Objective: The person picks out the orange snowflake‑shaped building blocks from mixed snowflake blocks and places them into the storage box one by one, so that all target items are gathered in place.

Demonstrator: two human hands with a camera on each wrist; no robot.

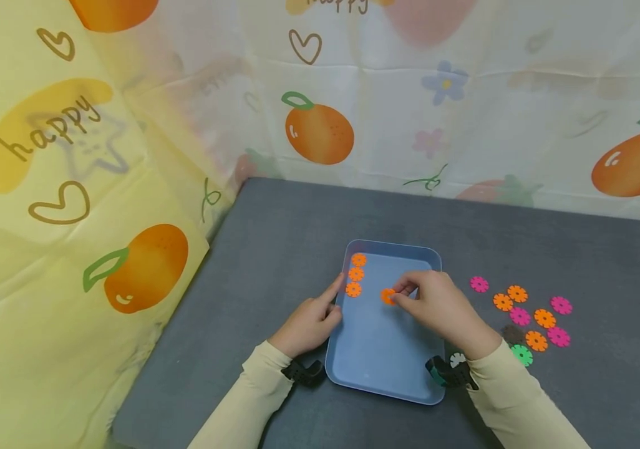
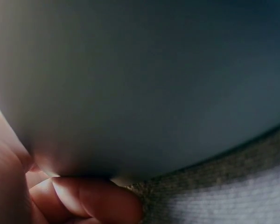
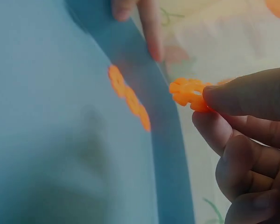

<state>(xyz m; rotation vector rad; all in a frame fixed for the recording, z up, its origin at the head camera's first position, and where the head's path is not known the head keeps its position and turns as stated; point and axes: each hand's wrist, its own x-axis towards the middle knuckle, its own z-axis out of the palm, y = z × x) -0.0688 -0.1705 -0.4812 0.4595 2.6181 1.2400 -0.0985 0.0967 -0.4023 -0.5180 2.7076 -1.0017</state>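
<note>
The right hand (image 1: pixel 431 302) pinches an orange snowflake disc (image 3: pixel 189 92) between thumb and fingertips, over the middle of a blue tray (image 1: pixel 378 362). Three more orange snowflake discs (image 1: pixel 356 274) form a column along the tray's upper left inside edge; in the right wrist view they appear as an orange row (image 3: pixel 129 99). At the left rim, the left hand (image 1: pixel 310 321) holds the tray, index finger stretched along the edge and thumb at the rim. Its other fingers (image 2: pixel 98 200) curl against the tray's outside in the left wrist view.
Right of the tray lie loose discs on the grey table (image 1: pixel 275 249): several orange (image 1: pixel 536 341) and pink (image 1: pixel 561 305) ones, a green one (image 1: pixel 521 355) and a dark one (image 1: pixel 513 335). A white disc (image 1: pixel 457 359) is beside the right wrist. Printed cloth (image 1: pixel 387 125) hangs behind.
</note>
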